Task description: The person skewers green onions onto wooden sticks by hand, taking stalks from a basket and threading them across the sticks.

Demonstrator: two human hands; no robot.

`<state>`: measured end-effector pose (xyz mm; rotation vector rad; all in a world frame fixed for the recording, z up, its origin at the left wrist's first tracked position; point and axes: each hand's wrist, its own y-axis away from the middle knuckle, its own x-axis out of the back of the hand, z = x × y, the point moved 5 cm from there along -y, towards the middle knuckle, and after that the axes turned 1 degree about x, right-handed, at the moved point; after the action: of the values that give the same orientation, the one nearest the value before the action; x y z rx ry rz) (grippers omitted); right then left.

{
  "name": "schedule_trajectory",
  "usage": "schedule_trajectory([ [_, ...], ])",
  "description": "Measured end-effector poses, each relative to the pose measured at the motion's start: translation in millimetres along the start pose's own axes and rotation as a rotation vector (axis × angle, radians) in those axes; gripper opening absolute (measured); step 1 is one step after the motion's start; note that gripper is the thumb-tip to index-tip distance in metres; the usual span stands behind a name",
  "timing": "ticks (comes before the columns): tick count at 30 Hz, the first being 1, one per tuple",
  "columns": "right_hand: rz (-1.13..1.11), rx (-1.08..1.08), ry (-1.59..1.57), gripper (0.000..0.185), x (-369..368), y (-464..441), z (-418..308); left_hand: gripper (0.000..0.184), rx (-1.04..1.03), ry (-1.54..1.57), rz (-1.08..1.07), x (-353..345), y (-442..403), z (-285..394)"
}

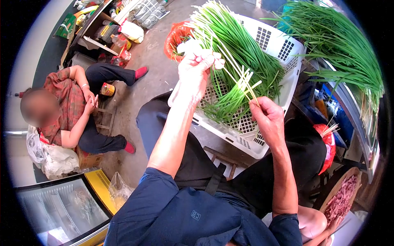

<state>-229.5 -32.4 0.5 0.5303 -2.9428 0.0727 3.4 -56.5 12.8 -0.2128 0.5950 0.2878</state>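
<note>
Long, slender green stalks (242, 47) — bright, with pale ends — lie in a white basket (259, 153); the right hand (269, 119) pinches a thin stalk, the left hand's (198, 64) fingers press together, grip unclear.

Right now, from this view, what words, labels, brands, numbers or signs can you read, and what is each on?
None reads clearly.
Square emblem on the navy shirt: characters too small to make out.
Can near the seated person: label blurred.
Green box: print too small.
Bottles by the shelf: labels unreadable.
White crate: no lettering shows.
</note>
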Motion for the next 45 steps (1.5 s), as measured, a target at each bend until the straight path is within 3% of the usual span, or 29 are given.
schedule_trajectory([
  [6,0.002,-0.002,0.023,0.008,2.0,1.0,0.2,0.024,-0.059,-0.03,-0.04,-4.4,0.9,0.4],
  [7,0.006,-0.017,0.013,0.008,2.6,1.6,1.5,0.014,-0.028,-0.043,0.012,-7.9,1.7,1.2],
  [9,0.01,-0.031,0.003,0.007,3.0,2.2,3.2,0.018,0.004,-0.057,0.064,-8.3,2.9,1.5],
  [13,0.019,-0.014,0.007,0.007,3.8,1.8,1.6,0.004,0.101,-0.009,0.035,-5.2,3.3,-0.3],
  [19,-0.005,-0.025,0.024,0.007,4.3,2.7,2.7,0.01,0.266,0.106,-0.034,10.0,2.1,-9.9],
  [25,0.014,-0.036,0.046,0.008,6.4,4.7,9.5,0.011,0.358,-0.02,-0.148,-5.3,16.1,-24.8],
  [29,0.056,-0.037,0.054,0.008,7.3,2.7,11.1,0.013,0.541,-0.257,-0.167,-20.3,32.3,-48.9],
  [33,0.069,-0.037,0.055,0.008,6.8,-1.6,6.6,0.016,0.481,-0.366,-0.228,-8.5,15.2,-46.3],
  [34,0.075,-0.029,0.062,0.008,6.2,-2.6,2.6,0.011,0.403,-0.361,-0.128,-10.8,6.5,-32.2],
  [35,0.084,-0.021,0.068,0.008,6.0,-2.6,-0.3,0.003,0.257,-0.502,-0.066,3.7,-11.5,-27.3],
  [36,0.087,-0.023,0.064,0.008,5.9,-2.0,-1.2,0.002,0.153,-0.713,0.151,19.9,-22.1,-20.7],
  [37,0.088,-0.013,0.065,0.008,5.6,-1.9,-2.7,0.003,-0.139,-0.974,0.188,43.5,-41.4,-14.3],
  [38,0.087,-0.002,0.065,0.008,5.2,-2.0,-3.9,0.011,-0.244,-1.313,0.343,58.8,-53.2,-5.1],
  [39,0.087,-0.001,0.061,0.008,4.9,-1.7,-4.5,0.017,-0.34,-1.435,0.399,73.2,-63.7,-1.6],
  [42,0.068,-0.005,0.062,0.008,6.2,-1.0,-4.0,0.023,-0.382,-1.63,0.449,80.0,-84.1,1.4],
  [44,0.072,-0.004,0.081,0.009,7.9,-0.6,-5.4,0.023,-0.1,-1.268,0.503,89.9,-90.5,-5.9],
  [45,0.074,0.002,0.099,0.009,8.6,-0.3,-6.8,0.023,-0.096,-1.268,0.499,95.4,-91.6,-10.6],
])
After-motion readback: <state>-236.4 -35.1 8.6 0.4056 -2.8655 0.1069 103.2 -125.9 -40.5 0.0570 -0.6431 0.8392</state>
